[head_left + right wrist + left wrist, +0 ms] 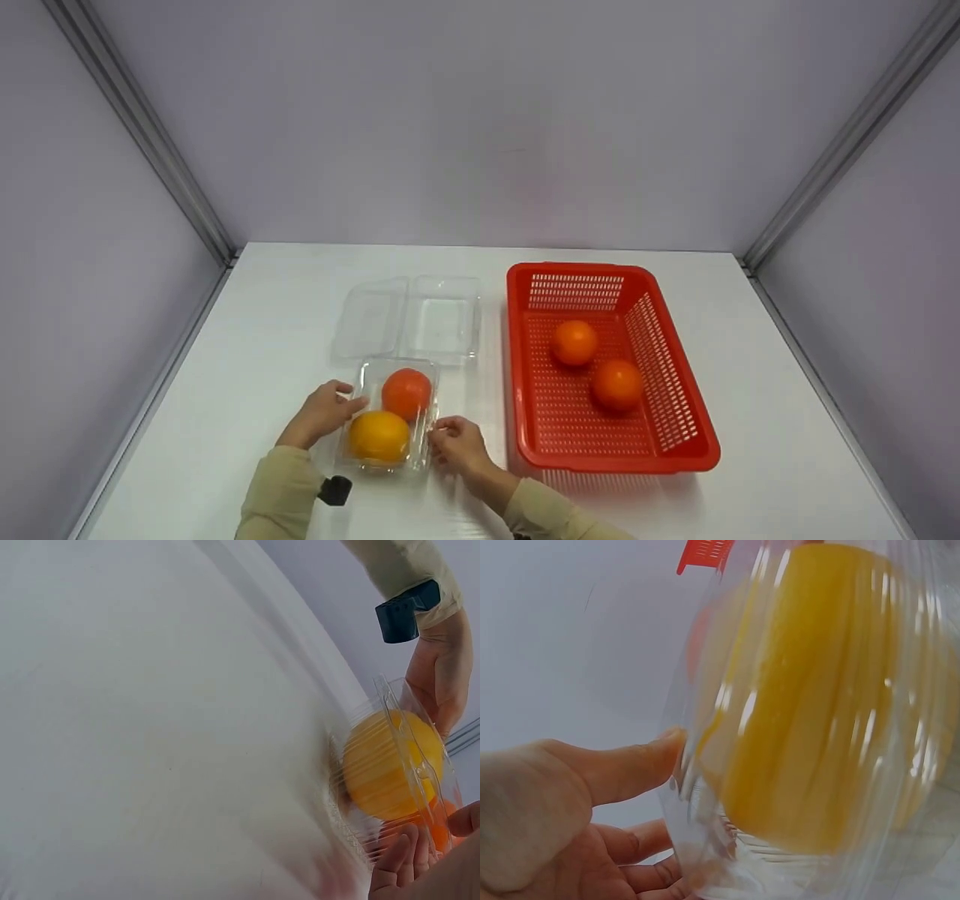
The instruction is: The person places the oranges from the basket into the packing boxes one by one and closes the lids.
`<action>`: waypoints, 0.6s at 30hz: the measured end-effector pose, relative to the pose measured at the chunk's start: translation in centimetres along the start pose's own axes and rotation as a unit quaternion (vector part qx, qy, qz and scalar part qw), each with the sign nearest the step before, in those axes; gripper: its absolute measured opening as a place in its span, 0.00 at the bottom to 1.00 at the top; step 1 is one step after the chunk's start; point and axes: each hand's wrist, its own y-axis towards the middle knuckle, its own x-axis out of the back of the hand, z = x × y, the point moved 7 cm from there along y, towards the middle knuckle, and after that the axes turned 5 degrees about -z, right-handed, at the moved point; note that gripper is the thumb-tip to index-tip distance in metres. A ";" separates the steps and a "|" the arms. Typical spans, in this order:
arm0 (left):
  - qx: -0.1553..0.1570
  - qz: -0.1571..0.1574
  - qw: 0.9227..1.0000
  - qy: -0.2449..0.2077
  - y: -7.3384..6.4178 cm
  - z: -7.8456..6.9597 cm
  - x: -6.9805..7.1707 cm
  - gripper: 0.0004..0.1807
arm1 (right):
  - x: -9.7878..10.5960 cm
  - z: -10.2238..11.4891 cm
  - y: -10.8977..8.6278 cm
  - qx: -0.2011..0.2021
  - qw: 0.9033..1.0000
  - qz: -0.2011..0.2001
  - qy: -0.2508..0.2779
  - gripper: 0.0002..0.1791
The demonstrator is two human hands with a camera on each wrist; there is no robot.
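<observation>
A transparent plastic clamshell box (367,384) lies on the white table, its lid down over two fruits. A yellow-orange fruit (379,436) sits at the near end, and a red-orange one (406,394) at the far end. My left hand (324,411) holds the box's left side; in the left wrist view its thumb (649,760) touches the edge, with the other fingers lower down. At the opposite edge my right hand (460,447) pinches the rim with bent fingers. The right wrist view shows these fingers (401,859) partly overlapping the box.
Just behind stands a second transparent clamshell box (441,319), its lid (371,319) folded out to the left. A red perforated basket (519,390) on the right contains two oranges (574,343). Pale walls (480,135) enclose the table (757,375) at the back and sides.
</observation>
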 end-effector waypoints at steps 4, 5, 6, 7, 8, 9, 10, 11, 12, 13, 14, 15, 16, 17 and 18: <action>0.002 0.001 1.000 -0.001 -0.1 0.0 0.0 0.29 | -0.2 -0.5 -0.4 -0.003 1.000 0.028 -0.010 0.10; 0.003 0.001 1.000 -0.001 -0.1 0.0 0.0 0.29 | -0.2 -0.6 -0.5 -0.007 0.999 0.035 -0.011 0.09; 0.002 0.001 1.000 -0.001 -0.1 0.0 0.0 0.29 | -0.3 -0.7 -0.6 -0.010 0.999 0.043 -0.011 0.08; 0.002 0.000 1.000 -0.001 -0.1 0.0 0.0 0.29 | -0.3 -0.9 -0.7 -0.012 0.999 0.050 -0.011 0.07; 0.001 0.000 1.000 -0.001 -0.1 0.0 0.0 0.29 | -0.3 -1.0 -0.8 -0.016 0.998 0.056 -0.011 0.06; 0.001 0.001 1.000 0.000 -0.1 0.0 0.0 0.29 | -0.4 -1.1 -0.9 -0.020 0.998 0.062 -0.012 0.06; 0.000 0.001 1.000 0.001 -0.1 0.0 0.0 0.28 | -0.4 -1.2 -1.1 -0.025 0.997 0.068 -0.014 0.05; 0.000 0.000 1.000 0.002 -0.1 -0.1 0.0 0.28 | -0.4 -1.3 -1.2 -0.030 0.997 0.074 -0.015 0.05; -0.001 0.000 1.000 0.003 -0.1 -0.1 0.1 0.28 | -0.4 -1.3 -1.4 -0.036 0.996 0.080 -0.016 0.05; -0.001 0.000 1.000 0.005 -0.1 -0.1 0.1 0.28 | -0.4 -1.4 -1.5 -0.041 0.995 0.087 -0.014 0.05; -0.001 0.001 1.000 0.005 -0.2 -0.2 0.1 0.28 | -0.4 -1.4 -1.6 -0.046 0.995 0.093 -0.010 0.06; 0.000 0.001 1.000 0.005 -0.2 -0.2 0.1 0.28 | -0.5 -1.4 -1.8 -0.050 0.994 0.099 -0.006 0.07; 0.001 0.001 1.000 0.006 -0.2 -0.2 0.1 0.28 | -0.5 -1.4 -1.9 -0.055 0.993 0.105 -0.001 0.08; 0.000 0.002 1.000 0.003 -0.3 -0.3 0.1 0.28 | -0.5 -1.4 -1.9 -0.059 0.992 0.110 0.004 0.09; -0.002 0.003 1.000 0.001 -0.3 -0.3 0.1 0.28 | -0.5 -1.4 -2.0 -0.060 0.992 0.114 0.007 0.09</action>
